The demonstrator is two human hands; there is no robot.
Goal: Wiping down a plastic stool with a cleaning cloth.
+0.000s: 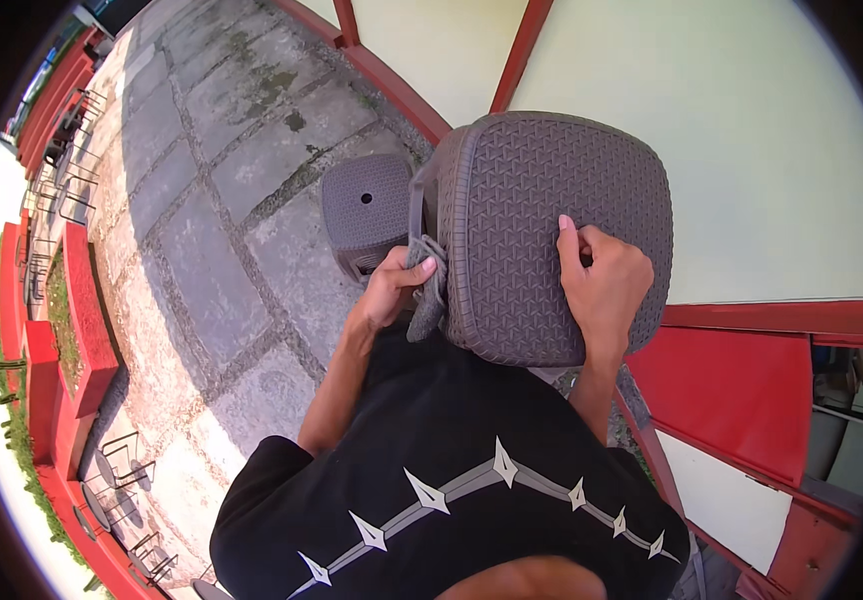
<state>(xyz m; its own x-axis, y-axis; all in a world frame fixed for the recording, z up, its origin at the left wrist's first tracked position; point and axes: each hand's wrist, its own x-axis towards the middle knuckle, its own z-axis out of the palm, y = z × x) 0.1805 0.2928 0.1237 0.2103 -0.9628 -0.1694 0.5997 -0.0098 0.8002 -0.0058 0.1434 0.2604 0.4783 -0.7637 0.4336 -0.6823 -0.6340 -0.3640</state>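
Note:
In front of my body is a large brown plastic seat (514, 180) with a woven rattan pattern, seen from above. My left hand (394, 285) grips a grey cloth (428, 300) at the seat's left edge, its thumb on top of the fabric. A fold of the cloth hangs down towards my black shirt. Over the right part of the seat is my right hand (608, 274), its fingers curled in and its thumb pointing away from me. Nothing shows in that hand; its fingertips are hidden. Whether it touches the seat I cannot tell.
A smaller matching stool (366, 225) with a hole in its top stands on the stone paving (206, 255), beyond my left hand. Close on the right runs a cream wall (739, 165) with red trim. Red planters (86, 322) and metal-framed chairs (120, 472) line the far left.

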